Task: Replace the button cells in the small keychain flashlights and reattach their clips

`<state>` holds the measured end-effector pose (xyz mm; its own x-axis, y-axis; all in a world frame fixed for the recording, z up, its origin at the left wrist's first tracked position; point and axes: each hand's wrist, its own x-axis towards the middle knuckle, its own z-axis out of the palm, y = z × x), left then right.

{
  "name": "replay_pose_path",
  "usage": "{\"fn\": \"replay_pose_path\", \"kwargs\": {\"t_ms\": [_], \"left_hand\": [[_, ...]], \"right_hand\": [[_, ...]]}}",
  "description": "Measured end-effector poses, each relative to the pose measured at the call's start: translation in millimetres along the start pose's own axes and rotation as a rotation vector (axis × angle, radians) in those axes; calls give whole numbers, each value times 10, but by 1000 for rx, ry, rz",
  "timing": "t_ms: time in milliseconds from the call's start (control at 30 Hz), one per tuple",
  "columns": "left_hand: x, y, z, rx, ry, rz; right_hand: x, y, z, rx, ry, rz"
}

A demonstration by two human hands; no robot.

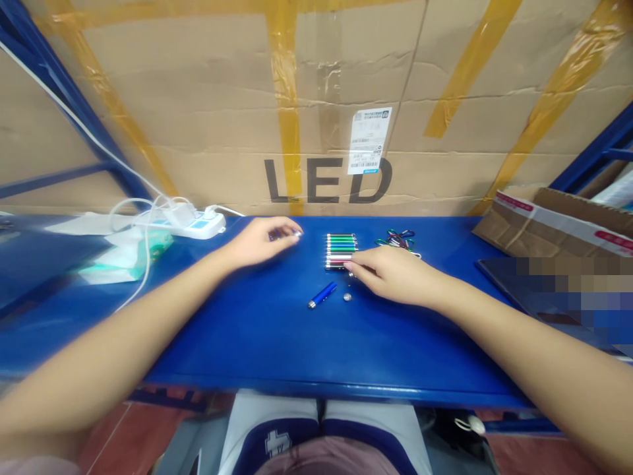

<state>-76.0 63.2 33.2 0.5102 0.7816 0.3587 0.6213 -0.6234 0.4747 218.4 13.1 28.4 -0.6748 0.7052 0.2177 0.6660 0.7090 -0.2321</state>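
Note:
My left hand (261, 241) is raised over the table's back left, fingers curled and thumb close to them. A small whitish, shiny bit shows at its fingertips, too blurred to name. Thumb and index finger of my right hand (398, 272) close on the right end of a red and silver small flashlight (339, 259) at the near side of a row. Several green and dark small flashlights (340, 241) lie parallel in that row. Nearer me, a blue small flashlight (322, 295) lies slanted on the table, with a small silver cap (347, 297) to its right.
Several coloured carabiner clips (397, 239) lie behind my right hand. A white power strip (200, 225) with cables and a tissue pack (148, 254) are at the left. An open cardboard box (558, 221) stands right, and a large taped carton (212, 99) backs the blue table (277, 356).

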Motion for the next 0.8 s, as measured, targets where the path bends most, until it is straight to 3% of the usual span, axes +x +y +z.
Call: {"fn": "replay_pose_path", "kwargs": {"t_ms": [133,233,433,633,800], "left_hand": [[-59,383,316,-123,-192,11],[-101,500,426,-138,-264,60],[-136,543,412,-41,-265,97],[-179,628,429,26,-292,134],[-192,646,461,-67,-320,211]], "right_hand": [[6,11,40,-17,-98,69],[7,-11,76,-67,-111,93],[11,-13,60,-129,-133,141],[33,50,29,-84,32,313],[36,79,-2,-12,33,358]]}}
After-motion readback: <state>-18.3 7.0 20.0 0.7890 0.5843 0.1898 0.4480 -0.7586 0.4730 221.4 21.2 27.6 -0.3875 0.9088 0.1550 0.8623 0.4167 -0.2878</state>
